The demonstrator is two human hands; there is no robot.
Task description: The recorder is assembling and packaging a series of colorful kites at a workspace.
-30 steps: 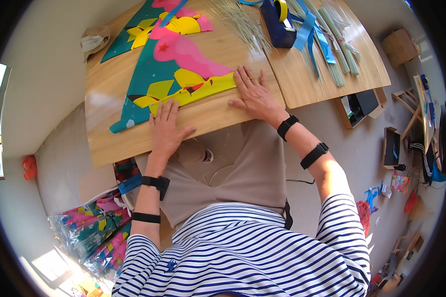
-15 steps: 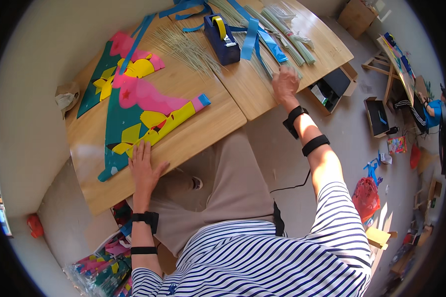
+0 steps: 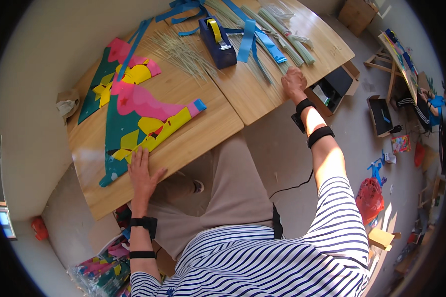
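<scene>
My left hand lies flat with fingers apart at the table's near edge, its fingertips on the yellow lower border of a printed sheet. This sheet is green, pink and yellow, roughly triangular, with a blue tip at its right end. Behind it, partly overlapped, is a similar printed sheet, and a blue strip crosses them. My right hand is closed at the table's right edge, just below the end of a folded light-blue strip. Whatever its fingers hold is hidden.
A dark blue tape dispenser with a yellow core stands mid-table. Loose thin sticks lie to its left, and bundled sticks to its right. Below the table's right edge is an open box. A red bag sits on the floor.
My right hand has shifted slightly right and is now closed more tightly. My left hand stays by the sheet's border. The whole view has tilted a little.
</scene>
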